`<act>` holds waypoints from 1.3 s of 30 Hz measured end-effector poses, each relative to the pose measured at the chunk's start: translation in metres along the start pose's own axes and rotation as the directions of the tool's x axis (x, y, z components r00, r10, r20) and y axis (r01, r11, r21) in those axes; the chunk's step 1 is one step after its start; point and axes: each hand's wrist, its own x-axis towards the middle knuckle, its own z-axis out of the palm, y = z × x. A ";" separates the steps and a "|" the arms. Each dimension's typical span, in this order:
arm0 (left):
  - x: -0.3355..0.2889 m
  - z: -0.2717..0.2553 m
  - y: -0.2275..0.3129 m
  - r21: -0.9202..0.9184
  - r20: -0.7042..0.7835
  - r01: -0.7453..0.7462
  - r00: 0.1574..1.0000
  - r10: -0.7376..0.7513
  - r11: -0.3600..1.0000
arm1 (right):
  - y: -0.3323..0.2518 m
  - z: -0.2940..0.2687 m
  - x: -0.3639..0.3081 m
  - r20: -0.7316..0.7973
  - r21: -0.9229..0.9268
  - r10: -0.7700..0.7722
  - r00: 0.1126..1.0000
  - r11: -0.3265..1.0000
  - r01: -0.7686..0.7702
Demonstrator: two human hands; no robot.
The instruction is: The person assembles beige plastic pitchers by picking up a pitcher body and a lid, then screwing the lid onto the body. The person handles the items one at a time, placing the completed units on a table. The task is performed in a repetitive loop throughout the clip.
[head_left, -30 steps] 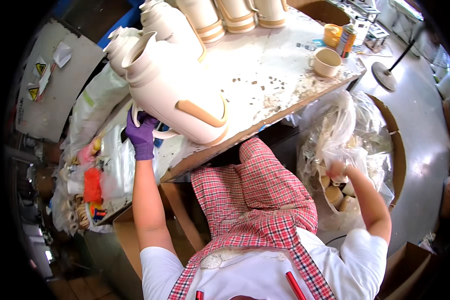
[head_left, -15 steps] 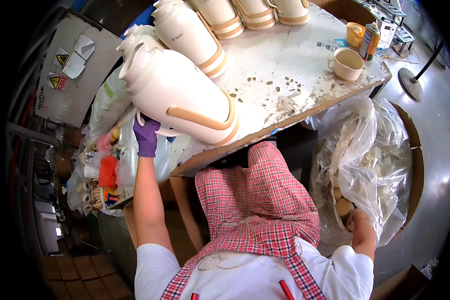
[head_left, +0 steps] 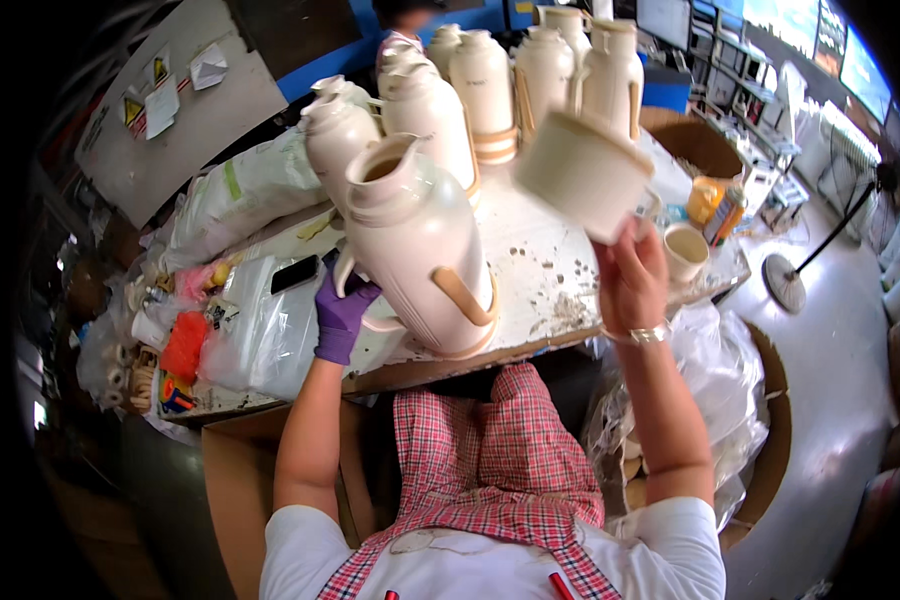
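A large cream thermos jug (head_left: pixel 425 250) with a tan band and an uncovered mouth stands near the table's front edge. Around its handle my purple-gloved left hand (head_left: pixel 344 312) is closed. My bare right hand (head_left: pixel 634 278), a bracelet at its wrist, grips a cream cup (head_left: pixel 580 178) by its lower right side, raised above the table. The cup is smeared by motion; a small handle shows on its right. Several similar jugs (head_left: pixel 482 90) stand behind the held one.
On the table (head_left: pixel 526 262), dark crumbs lie scattered. At its right are another cream cup (head_left: pixel 686 250), an orange tub (head_left: pixel 705 198) and a spray can (head_left: pixel 726 216). Below stands a carton with a plastic bag (head_left: pixel 705 370). A phone (head_left: pixel 296 274) lies left; a person (head_left: pixel 402 38) is beyond.
My right hand has come up out of the plastic bag with a cup. The jug in my left hand has gone from leaning to nearly upright. The view has shifted toward the far side.
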 end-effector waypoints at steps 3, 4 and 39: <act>-0.006 0.009 0.018 0.087 -0.009 -0.078 0.997 0.079 0.993 | 0.041 0.073 0.060 0.227 0.093 -0.109 0.968 0.992 0.089; -0.010 0.009 0.015 0.066 -0.002 -0.057 0.998 0.057 0.996 | 0.048 0.084 0.063 0.260 -0.058 -0.078 0.963 0.994 0.096; -0.010 0.009 0.037 0.009 0.106 0.142 0.984 -0.142 0.990 | 0.032 0.218 0.079 0.552 -0.722 0.507 0.661 -0.104 0.684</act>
